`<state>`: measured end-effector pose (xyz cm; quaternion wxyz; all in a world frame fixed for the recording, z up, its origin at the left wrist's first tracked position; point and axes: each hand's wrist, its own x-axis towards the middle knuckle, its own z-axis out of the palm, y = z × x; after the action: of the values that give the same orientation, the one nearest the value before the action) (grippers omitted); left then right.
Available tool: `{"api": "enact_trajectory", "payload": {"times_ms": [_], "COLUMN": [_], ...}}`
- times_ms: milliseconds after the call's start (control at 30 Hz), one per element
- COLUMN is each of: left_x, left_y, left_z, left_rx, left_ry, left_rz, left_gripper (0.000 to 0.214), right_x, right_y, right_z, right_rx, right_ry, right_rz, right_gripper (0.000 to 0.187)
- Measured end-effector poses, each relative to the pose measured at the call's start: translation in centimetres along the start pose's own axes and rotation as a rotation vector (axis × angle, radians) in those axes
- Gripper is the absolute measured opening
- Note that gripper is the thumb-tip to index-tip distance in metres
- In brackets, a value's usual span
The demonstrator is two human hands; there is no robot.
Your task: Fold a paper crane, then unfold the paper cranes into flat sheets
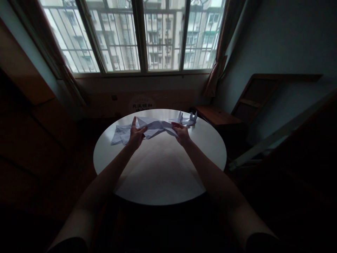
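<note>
A creased sheet of white paper [155, 127] is stretched between my two hands, over the far half of the table. My left hand [136, 136] grips its left end, thumb on the near side and a finger pointing up. On the right end, my right hand [181, 133] pinches the paper between thumb and fingers. The sheet bends along its folds, with a peak near the middle. Behind my left hand lie more creased white papers [119, 135]. Folded paper figures with upright points [191, 120] stand just beyond my right hand.
The round white table [160, 179] fills the middle of the view. Beyond it is a barred window [142, 38] with tied curtains. A low wooden piece of furniture [218, 116] stands at the back right, and dark cabinets [26, 123] at the left.
</note>
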<state>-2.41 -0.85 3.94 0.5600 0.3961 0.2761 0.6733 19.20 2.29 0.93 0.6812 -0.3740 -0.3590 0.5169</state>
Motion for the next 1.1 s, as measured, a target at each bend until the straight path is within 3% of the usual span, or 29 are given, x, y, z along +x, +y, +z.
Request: {"api": "enact_trajectory", "payload": {"times_ms": [567, 800, 1000, 1100], "left_x": [0.6, 0.5, 0.4, 0.4], "left_y": [0.9, 1.1, 1.4, 1.1], "left_z": [-0.2, 0.0, 0.0, -0.1], "left_rx": [-0.003, -0.114, -0.279, -0.290], "left_ry": [0.141, 0.209, 0.128, 0.102], "left_rz": [-0.287, -0.288, -0.359, -0.410], "left_gripper": [0.092, 0.074, 0.042, 0.042], "right_x": [0.0, -0.2, -0.6, -1.0], "right_y": [-0.1, -0.2, 0.9, 1.2], "right_z": [-0.2, -0.2, 0.1, 0.5], "right_rx": [-0.296, -0.414, -0.426, -0.387], "right_ry": [0.041, 0.040, 0.047, -0.004], "right_rz": [-0.159, -0.243, -0.260, -0.233], "right_gripper": [0.041, 0.041, 0.043, 0.044]}}
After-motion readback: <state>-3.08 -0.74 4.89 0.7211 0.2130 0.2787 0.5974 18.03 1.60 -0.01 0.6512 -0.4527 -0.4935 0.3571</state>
